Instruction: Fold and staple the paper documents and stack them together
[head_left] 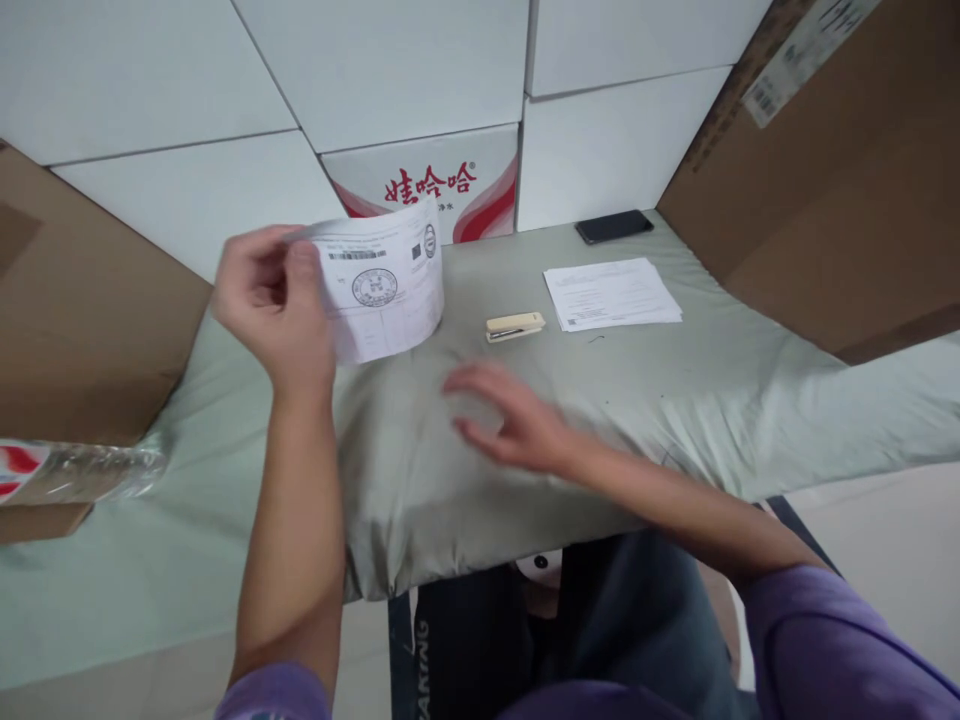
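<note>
My left hand (281, 295) pinches the left edge of a printed paper sheet (382, 285), held up above the cloth. The sheet curves and shows a round stamp, a barcode and a small square code; whether it is one sheet or more I cannot tell. My right hand (514, 420) is over the cloth, slightly blurred, its thumb and fingers apart and nothing between them. Just beyond that hand lies a cream stapler (514, 326). To the stapler's right a stack of printed papers (611, 295) rests flat.
A green-grey cloth (750, 400) covers the table. A black phone (613, 227) lies at the back. White boxes (420, 70) form a wall behind, with brown cartons (847, 170) at both sides. At far left lies a clear plastic bottle (97, 472).
</note>
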